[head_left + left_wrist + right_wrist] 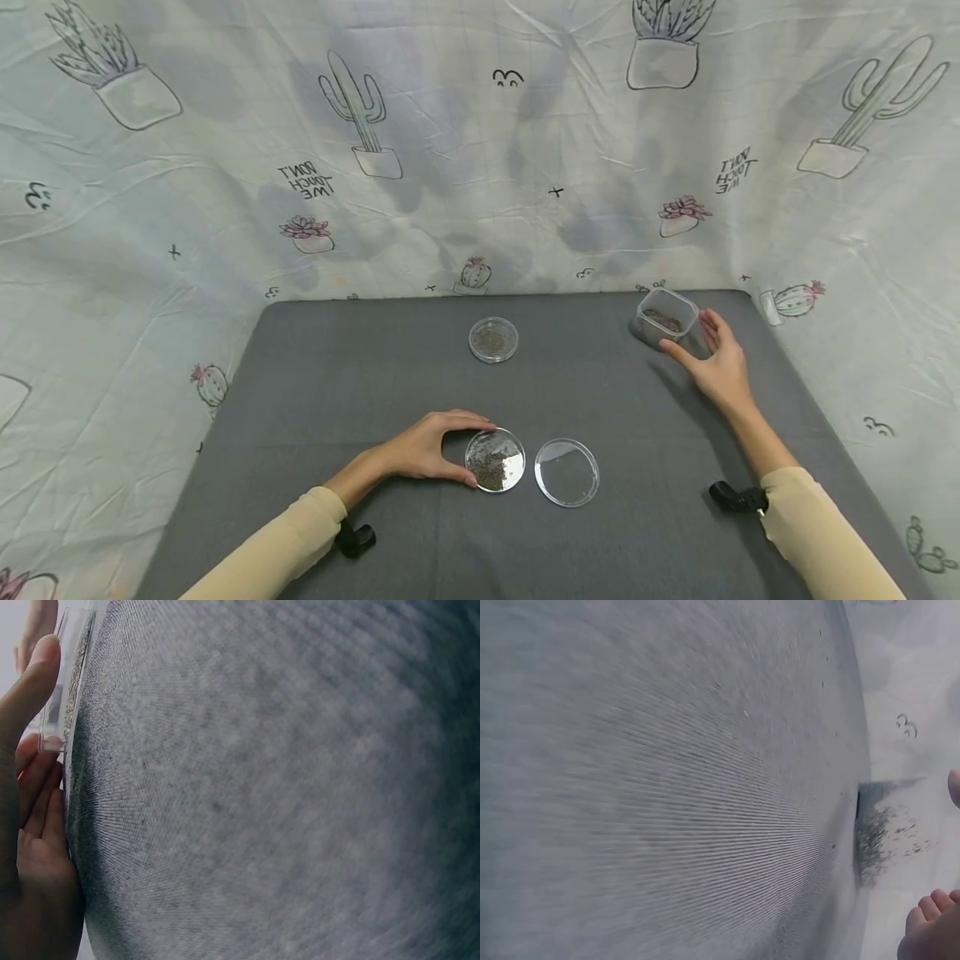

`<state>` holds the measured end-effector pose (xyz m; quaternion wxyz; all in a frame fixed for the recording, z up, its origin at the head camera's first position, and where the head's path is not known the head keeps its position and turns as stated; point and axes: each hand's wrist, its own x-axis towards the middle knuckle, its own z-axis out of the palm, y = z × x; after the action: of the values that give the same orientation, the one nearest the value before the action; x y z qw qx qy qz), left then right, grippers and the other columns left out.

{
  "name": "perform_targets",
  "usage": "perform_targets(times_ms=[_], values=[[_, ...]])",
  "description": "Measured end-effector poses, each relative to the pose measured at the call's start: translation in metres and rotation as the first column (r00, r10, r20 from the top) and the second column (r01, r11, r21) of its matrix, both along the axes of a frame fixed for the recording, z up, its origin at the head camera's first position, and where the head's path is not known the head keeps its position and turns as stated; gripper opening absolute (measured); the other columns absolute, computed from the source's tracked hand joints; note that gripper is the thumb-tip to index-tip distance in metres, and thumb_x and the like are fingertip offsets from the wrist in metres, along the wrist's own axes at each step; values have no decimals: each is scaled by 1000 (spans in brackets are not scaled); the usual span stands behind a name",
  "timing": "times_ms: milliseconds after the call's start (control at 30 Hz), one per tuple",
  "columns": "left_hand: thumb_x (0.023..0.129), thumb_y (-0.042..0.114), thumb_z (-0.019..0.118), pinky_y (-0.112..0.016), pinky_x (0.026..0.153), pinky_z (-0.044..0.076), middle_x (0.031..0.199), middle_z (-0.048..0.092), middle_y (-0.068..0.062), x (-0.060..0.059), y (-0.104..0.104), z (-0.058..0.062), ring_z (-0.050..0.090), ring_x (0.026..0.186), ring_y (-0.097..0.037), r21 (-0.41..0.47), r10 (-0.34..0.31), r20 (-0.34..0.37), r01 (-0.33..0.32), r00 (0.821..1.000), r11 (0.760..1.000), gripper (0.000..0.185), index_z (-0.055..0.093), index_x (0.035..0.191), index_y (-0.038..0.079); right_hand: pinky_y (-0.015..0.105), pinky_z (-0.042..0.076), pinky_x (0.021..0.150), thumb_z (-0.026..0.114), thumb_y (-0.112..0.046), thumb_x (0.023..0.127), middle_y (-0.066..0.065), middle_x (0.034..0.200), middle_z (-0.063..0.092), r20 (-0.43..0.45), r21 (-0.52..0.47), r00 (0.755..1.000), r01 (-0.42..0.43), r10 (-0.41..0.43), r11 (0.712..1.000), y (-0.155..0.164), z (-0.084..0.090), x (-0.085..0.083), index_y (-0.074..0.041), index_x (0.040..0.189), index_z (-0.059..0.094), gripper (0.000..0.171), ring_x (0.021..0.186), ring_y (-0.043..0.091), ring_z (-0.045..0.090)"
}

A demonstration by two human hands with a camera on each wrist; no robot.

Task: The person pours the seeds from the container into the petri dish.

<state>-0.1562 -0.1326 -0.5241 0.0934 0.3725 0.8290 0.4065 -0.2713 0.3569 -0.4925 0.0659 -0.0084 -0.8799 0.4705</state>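
My left hand (426,446) holds a clear petri dish (495,460) by its rim, thumb at the near side and fingers at the far side. Brown, seed-like grains lie in that dish. In the left wrist view, the dish (69,682) shows edge-on between thumb and fingers. Just right of it lies a clear round lid (567,472). At the back right, my right hand (722,367) is spread beside a clear plastic tub (666,317) with dark grains inside. The right wrist view shows a gap between the fingers (930,919) and the tub (874,836).
A second petri dish (492,340) with brown grains stands at the back middle of the grey table (360,367). White cloth (480,125) printed with cacti hangs behind and along both sides of the table.
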Motion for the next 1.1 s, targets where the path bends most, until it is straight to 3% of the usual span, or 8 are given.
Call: perform_targets(times_ms=[100,200,367,500,600,733,867,1100], values=[[77,34,101,-40,120,54,146,72,-4,-1,0,0,66,140,-27,-1,3,1,-3,1000,1000,78,69,146,16,13,29,131,87,-22,95,25,175,36,-41,-33,999,8,-9,999,-2,5,8,-1,171,27,99,163,45,35],[77,34,101,-41,120,54,146,72,-4,-2,1,0,66,140,-27,-5,6,-1,-6,1000,1000,78,69,146,16,-1,30,121,86,-16,94,25,173,39,-67,-46,998,-5,2,999,-5,10,16,-2,170,30,96,162,42,38],[76,36,101,-40,121,54,147,71,-4,-2,1,0,65,141,-26,-19,15,8,-15,1000,1000,79,69,147,18,-2,32,118,86,-10,93,27,170,43,-83,-32,991,-106,103,994,-14,20,34,-3,170,32,94,161,34,42],[76,36,101,-41,121,54,147,72,-3,-2,2,0,66,141,-26,-20,19,3,-19,1000,1000,79,69,146,19,-1,34,118,89,-5,89,27,166,48,-99,-23,968,-233,230,972,-28,21,50,-4,167,38,93,154,-4,45],[76,35,101,-41,120,55,146,72,-4,-2,3,1,66,140,-26,-16,20,-3,-20,1000,1000,79,69,146,18,1,36,118,91,-1,86,30,162,51,-110,-32,937,-335,330,942,-42,18,63,-2,164,43,92,142,-21,43],[76,34,101,-40,120,54,146,72,-4,-2,4,2,66,140,-26,-22,27,-4,-27,1000,999,79,69,146,17,1,36,119,92,-5,86,32,161,51,-82,-43,890,-452,448,891,-59,12,78,1,163,43,91,143,-22,42],[76,35,101,-40,120,54,146,72,-4,-2,4,1,66,140,-26,-27,31,-6,-31,1000,999,79,69,146,17,-1,34,118,96,-17,84,26,162,54,-34,-1,857,-515,515,857,-73,5,91,1,162,44,95,146,-19,42],[77,35,101,-40,120,54,146,72,-4,-1,6,-1,66,140,-26,-26,34,1,-34,999,999,79,69,146,17,-4,23,118,100,-39,76,15,159,61,-5,170,810,-577,587,798,-88,-10,109,-2,161,49,105,148,32,57]])
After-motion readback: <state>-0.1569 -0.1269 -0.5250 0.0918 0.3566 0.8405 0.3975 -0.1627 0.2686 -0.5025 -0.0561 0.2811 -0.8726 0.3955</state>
